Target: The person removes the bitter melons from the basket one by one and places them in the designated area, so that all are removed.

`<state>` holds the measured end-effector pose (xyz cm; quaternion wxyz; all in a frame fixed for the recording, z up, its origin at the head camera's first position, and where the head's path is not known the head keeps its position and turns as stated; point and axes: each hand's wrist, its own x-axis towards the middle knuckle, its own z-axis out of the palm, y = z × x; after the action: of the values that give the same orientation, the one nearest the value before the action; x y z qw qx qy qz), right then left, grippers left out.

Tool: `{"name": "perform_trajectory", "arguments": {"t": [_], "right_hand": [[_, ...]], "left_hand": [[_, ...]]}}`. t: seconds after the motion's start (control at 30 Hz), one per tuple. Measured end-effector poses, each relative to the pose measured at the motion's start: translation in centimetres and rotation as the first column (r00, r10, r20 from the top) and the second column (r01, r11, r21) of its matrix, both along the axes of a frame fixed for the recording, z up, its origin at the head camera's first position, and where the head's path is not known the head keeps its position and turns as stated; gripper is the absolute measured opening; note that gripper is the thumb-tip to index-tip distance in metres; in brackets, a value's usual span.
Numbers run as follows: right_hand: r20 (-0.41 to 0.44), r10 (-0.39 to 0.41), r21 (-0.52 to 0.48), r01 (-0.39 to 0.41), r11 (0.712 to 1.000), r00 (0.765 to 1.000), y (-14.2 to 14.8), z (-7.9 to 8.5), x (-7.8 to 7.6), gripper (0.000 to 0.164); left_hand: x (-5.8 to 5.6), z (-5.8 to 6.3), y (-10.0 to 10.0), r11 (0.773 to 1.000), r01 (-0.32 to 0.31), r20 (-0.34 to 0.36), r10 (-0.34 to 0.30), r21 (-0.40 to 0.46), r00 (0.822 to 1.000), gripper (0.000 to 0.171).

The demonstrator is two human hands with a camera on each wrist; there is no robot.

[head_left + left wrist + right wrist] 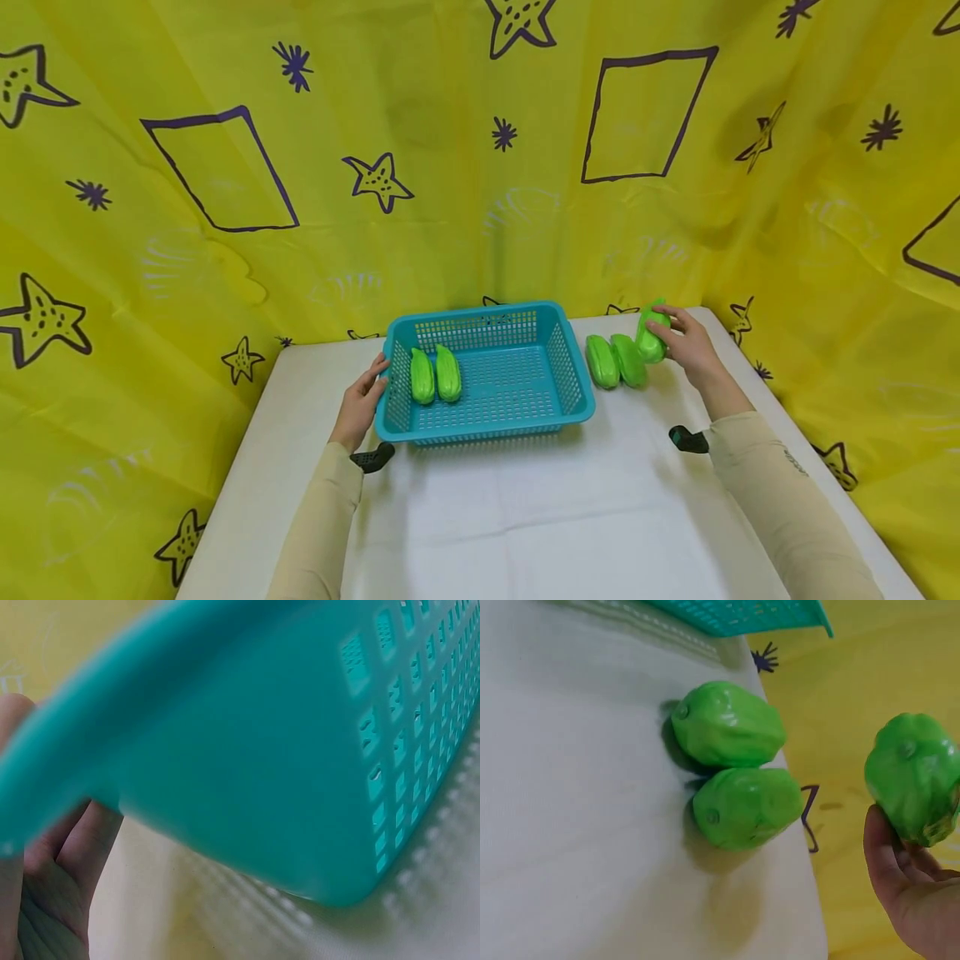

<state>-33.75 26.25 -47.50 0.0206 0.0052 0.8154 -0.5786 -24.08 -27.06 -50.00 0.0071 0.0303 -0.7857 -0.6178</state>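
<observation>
Your right hand (692, 348) pinched a glossy green, ridged oblong vegetable (651, 340) beside two matching ones (602, 361). Your left hand (360, 407), fingers loosely extended, touched the teal perforated plastic basket (566, 358), which held two more (448, 375). You seemed mid-transfer; next probably called for clearing the basket's right rim.

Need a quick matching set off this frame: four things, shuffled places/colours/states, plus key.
1. left hand
2. right hand
3. basket
4. curtain

A. holding a green vegetable
B. yellow, dark printed shapes
C. touching the basket's rim
D. teal, on the table

Pairs: 1-C, 2-A, 3-D, 4-B
</observation>
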Motion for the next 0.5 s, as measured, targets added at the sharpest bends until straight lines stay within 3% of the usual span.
{"name": "perform_trajectory", "arguments": {"t": [0.13,0.27,0.5], "right_hand": [[-0.040,-0.044,0.165,0.050,0.985,0.998,0.9,-0.7,-0.1,0.057],[-0.093,-0.036,0.341,0.065,0.938,0.995,1.5,-0.9,-0.1,0.047],[-0.153,0.054,0.469,0.025,0.883,0.987,2.3,-1.5,-0.5,0.038]], "left_hand": [[0.1,0.1,0.1,1.000,0.003,0.005,-0.003,0.005,1.000,0.046],[0.1,0.1,0.1,1.000,0.001,0.012,-0.001,-0.004,1.000,0.046],[-0.3,-0.2,-0.1,1.000,-0.002,-0.001,0.002,0.013,1.000,0.046]]}}
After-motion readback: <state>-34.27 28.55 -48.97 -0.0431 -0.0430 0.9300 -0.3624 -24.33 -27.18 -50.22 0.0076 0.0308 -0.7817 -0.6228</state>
